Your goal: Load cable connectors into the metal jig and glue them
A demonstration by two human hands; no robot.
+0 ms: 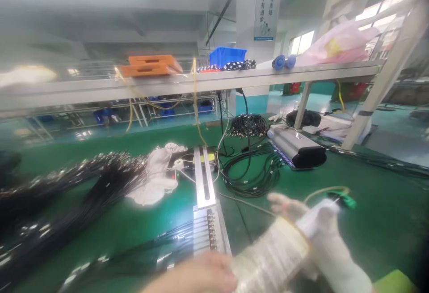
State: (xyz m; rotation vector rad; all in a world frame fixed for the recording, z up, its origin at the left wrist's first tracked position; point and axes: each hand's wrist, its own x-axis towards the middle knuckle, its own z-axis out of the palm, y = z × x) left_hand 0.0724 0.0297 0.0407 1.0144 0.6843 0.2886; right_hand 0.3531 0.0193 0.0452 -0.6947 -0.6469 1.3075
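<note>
My left hand [201,271] is bare and blurred at the bottom middle, by the near end of a metal fixture [219,228]. Its fingers are too smeared to read. In that fixture lies a row of black cables with small metal connectors [211,230]. On the right, my right hand [326,232], in white, is closed around a thick cylinder wrapped in pale tape or film [273,255], which lies tilted across the lower right. A green piece [346,199] with a yellowish cord shows behind this hand. Blur hides the cylinder's exact kind.
Long bundles of black cables [103,181] cover the left of the green table. A white cloth [154,176] lies behind the fixture. Coiled black cable [251,176] and a grey machine [296,145] stand farther back. An overhead shelf [221,80] carries orange trays [150,65].
</note>
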